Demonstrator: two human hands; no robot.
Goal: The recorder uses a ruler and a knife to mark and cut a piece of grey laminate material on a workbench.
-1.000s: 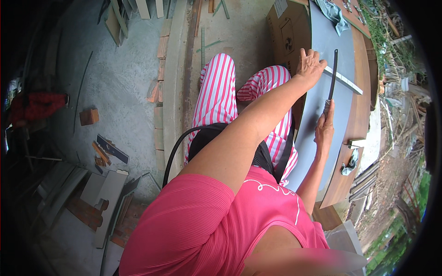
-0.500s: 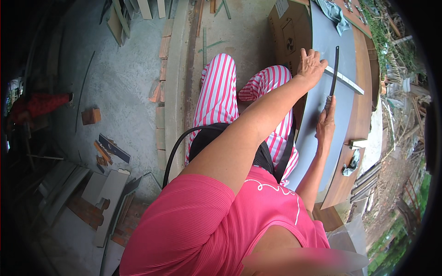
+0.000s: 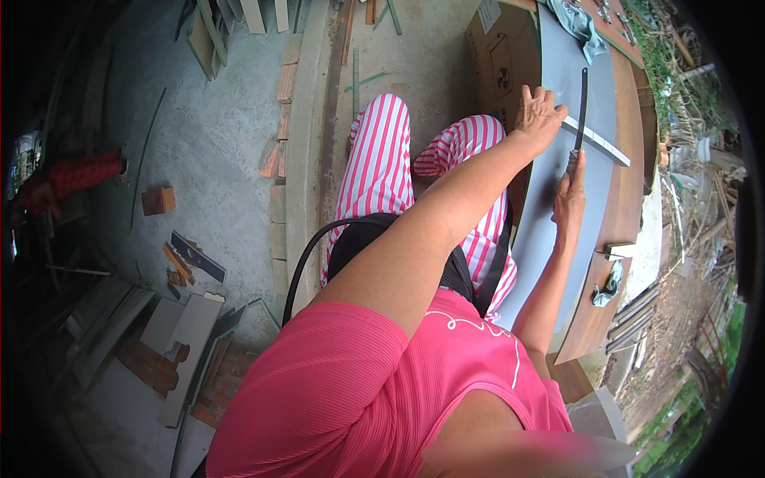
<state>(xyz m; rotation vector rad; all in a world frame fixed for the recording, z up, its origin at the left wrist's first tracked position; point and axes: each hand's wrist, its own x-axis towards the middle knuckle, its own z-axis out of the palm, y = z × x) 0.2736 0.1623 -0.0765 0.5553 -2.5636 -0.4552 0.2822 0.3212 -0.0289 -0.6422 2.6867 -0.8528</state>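
I see the left hand (image 3: pixel 540 118) resting palm down on the grey sheet (image 3: pixel 558 183) that lies on the wooden counter (image 3: pixel 629 199). Its fingers (image 3: pixel 548 97) are spread and pressed flat, their tips touching the near end of a pale metal straightedge (image 3: pixel 596 141) that runs away from them across the sheet.

The right hand (image 3: pixel 569 199) sits just below those fingers, closed around the handle of a dark narrow blade (image 3: pixel 582 107). The forefinger lies stretched along the handle. The blade runs up past the left fingertips and crosses the straightedge, flat to the sheet as far as I can tell.

Beyond the right wrist, a small grey tool (image 3: pixel 607 287) lies on the counter. A crumpled grey cloth (image 3: pixel 580 24) lies at the far end, well beyond the blade tip.
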